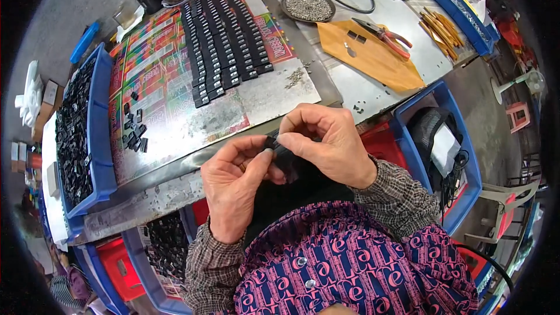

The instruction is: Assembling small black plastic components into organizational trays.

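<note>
Just past the table's near edge, my left hand (234,178) pinches a small black part (272,142) between thumb and fingertips. My right hand (331,147) is closed too, its thumb and forefinger meeting at the same part. The fingers cover most of it, so its exact kind is unclear. On the table ahead lie rows of small black pieces with shiny metal bits (224,44), set side by side in long strips. Several loose black pieces (135,128) lie scattered left of my hands.
A blue bin (104,134) heaped with black pieces stands at the left. Beyond my right hand are a round dish of small metal parts (308,7), red-handled pliers (389,39) on brown paper (402,73), and yellowish sticks (440,32). A blue crate (466,198) sits at the right.
</note>
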